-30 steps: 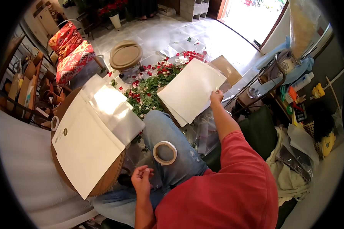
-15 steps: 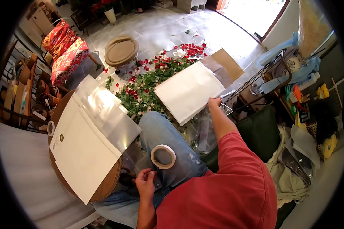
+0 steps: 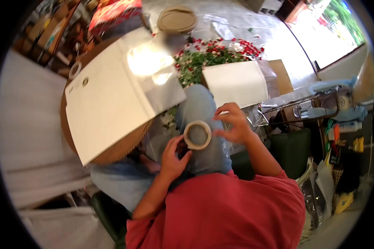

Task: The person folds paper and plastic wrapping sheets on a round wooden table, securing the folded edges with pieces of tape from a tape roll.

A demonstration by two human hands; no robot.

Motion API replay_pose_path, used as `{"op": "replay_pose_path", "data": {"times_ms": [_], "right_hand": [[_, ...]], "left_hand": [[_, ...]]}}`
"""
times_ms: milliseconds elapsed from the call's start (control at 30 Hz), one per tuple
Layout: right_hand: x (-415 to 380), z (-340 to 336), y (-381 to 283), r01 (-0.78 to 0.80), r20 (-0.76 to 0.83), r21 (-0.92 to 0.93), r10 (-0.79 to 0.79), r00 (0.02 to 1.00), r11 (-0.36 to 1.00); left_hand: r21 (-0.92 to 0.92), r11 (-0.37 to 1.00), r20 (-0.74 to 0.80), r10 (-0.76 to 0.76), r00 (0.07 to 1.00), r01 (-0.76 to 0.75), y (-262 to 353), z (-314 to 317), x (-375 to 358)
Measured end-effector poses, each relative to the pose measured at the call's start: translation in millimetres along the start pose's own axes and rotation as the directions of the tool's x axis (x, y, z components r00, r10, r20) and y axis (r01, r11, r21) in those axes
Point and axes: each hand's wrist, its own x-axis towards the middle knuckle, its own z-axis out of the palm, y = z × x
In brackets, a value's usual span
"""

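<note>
A roll of tape (image 3: 197, 146) lies on the thigh of the blue jeans (image 3: 198, 101). My left hand (image 3: 175, 157) is at the lower left edge of the roll, fingers apart, the fingertips at or very near its rim. Right of the roll, my right hand (image 3: 233, 123) hovers with thumb and fingers spread, holding nothing. White sheets (image 3: 108, 103) and a clear plastic sleeve (image 3: 162, 85) cover much of the round wooden table (image 3: 108, 157) on the left. Beyond the knee lies a stack of white sheets (image 3: 236, 83).
Green leaves and red petals (image 3: 212, 56) are heaped on the floor. A round brown stool (image 3: 177, 20) stands behind. A second tape roll (image 3: 75, 69) sits at the table's far edge. At the right are a wire rack (image 3: 293, 103) and a green cushion (image 3: 293, 153).
My right hand has left the stack of sheets and come back beside the tape roll. My left hand has moved up to the roll and its fingers have spread. The view has shifted.
</note>
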Motion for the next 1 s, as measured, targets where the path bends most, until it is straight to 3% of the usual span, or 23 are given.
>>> {"op": "replay_pose_path", "data": {"times_ms": [33, 67, 133, 233, 367, 433, 500, 567, 700, 833, 900, 1000], "right_hand": [[5, 2, -29, 0.154, 0.159, -0.123, -0.134, 0.978, 0.980], [-1, 12, -38, 0.166, 0.187, -0.107, -0.144, 0.972, 0.980], [-12, 27, -49, 0.251, 0.440, -0.266, -0.114, 0.891, 0.931], [-17, 37, -51, 0.254, 0.430, -0.293, -0.110, 0.896, 0.922], [-8, 42, -62, 0.287, 0.399, -0.158, -0.205, 0.894, 0.945], [7, 41, -82, 0.186, 0.444, -0.125, -0.113, 0.889, 0.975], [26, 48, -97, 0.276, 0.398, -0.071, -0.226, 0.889, 0.959], [40, 57, -112, 0.240, 0.210, -0.053, -0.225, 0.952, 0.969], [69, 88, -121, 0.184, -0.172, -0.031, -0.186, 0.967, 0.983], [113, 107, -115, 0.169, -0.315, -0.059, -0.179, 0.932, 0.984], [141, 112, -108, 0.181, -0.346, -0.045, -0.185, 0.920, 0.983], [191, 117, -112, 0.222, -0.369, -0.036, -0.219, 0.903, 0.974]], "left_hand": [[-0.007, 1.000, -0.029, -0.027, 0.999, 0.027, 0, 2, -1], [-0.032, 0.999, -0.008, -0.044, 0.999, 0.043, -2, 4, -1], [-0.049, 0.997, 0.010, -0.053, 0.999, 0.054, -1, 3, -3], [-0.153, 0.988, -0.009, -0.034, 0.999, 0.032, -8, 0, -11], [-0.189, 0.982, -0.082, -0.030, 0.996, 0.014, 1, -14, -21], [-0.157, 0.983, -0.076, 0.082, 0.994, -0.094, 22, -36, -21], [-0.069, 0.992, -0.081, 0.101, 0.992, -0.107, 36, -69, -20], [0.407, 0.853, -0.121, 0.405, 0.906, -0.327, 39, -110, -16], [0.770, 0.616, -0.065, 0.331, 0.941, -0.164, 36, -188, 0], [0.815, 0.532, 0.025, 0.363, 0.932, -0.229, -1, -233, 24], [0.716, 0.651, 0.039, 0.321, 0.946, -0.251, -7, -241, 37], [0.738, 0.618, 0.035, 0.363, 0.931, -0.269, -11, -239, 52]]}}
